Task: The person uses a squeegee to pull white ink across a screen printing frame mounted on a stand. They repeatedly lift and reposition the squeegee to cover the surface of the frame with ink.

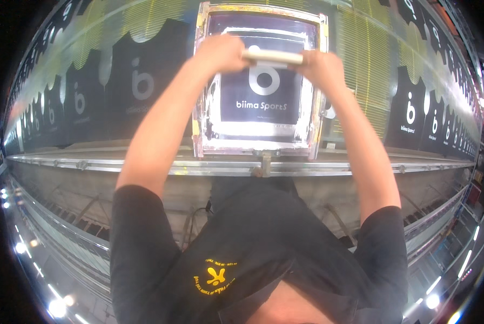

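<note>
With both arms stretched forward, I hold a pale, bar-shaped squeegee (275, 56) across the upper part of a screen-printing frame (254, 151). My left hand (222, 53) is closed round its left end, and my right hand (323, 69) grips the right end. The frame lies on the long table, its rim stained with ink. White ink smears border its mesh, and a dark area with a white emblem and lettering shows in the middle. The squeegee and my hands cover part of the emblem's top. Whatever lies under the screen is mostly hidden.
Black garment pieces with white prints (143, 81) lie in a row to the left, and more black pieces (409, 105) to the right. Yellow striped patches show between them on the table. A metal rail (209, 167) with a small bracket (265, 162) runs along the near edge.
</note>
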`<state>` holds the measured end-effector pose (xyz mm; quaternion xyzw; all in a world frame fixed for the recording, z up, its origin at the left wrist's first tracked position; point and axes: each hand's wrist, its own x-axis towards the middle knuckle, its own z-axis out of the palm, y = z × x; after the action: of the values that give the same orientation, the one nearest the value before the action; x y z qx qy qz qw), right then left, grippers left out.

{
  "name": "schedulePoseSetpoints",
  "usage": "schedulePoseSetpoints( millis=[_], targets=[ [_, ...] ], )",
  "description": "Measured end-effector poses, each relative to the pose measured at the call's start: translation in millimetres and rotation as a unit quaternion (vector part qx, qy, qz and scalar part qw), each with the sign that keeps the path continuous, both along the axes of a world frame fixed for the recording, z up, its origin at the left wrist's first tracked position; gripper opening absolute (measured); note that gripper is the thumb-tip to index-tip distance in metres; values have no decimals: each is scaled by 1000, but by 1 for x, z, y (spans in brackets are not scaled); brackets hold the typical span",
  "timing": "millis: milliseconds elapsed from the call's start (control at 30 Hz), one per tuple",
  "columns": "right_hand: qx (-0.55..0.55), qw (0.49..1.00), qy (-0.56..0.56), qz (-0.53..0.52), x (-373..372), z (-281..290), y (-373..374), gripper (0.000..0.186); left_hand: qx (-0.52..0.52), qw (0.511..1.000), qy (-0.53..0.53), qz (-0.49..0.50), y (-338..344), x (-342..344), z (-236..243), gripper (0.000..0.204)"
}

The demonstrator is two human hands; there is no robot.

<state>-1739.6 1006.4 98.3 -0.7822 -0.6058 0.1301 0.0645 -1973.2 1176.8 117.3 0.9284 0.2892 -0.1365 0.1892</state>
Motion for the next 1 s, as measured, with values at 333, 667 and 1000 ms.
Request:
schedulePoseSetpoints(
  millis=[333, 667, 1000],
  targets=[
    [-29, 999, -25, -37, 22, -37, 59, 43, 81, 997, 0, 15, 45, 36, -34, 53],
    [147, 987, -49, 32, -84, -62, -135, 11, 6, 999, 5, 40, -142, -82, -45, 36],
    [14, 995, 70, 69, -59, 0, -106, 38, -95, 991, 92, 9, -104, -58, 10, 41]
  ],
)
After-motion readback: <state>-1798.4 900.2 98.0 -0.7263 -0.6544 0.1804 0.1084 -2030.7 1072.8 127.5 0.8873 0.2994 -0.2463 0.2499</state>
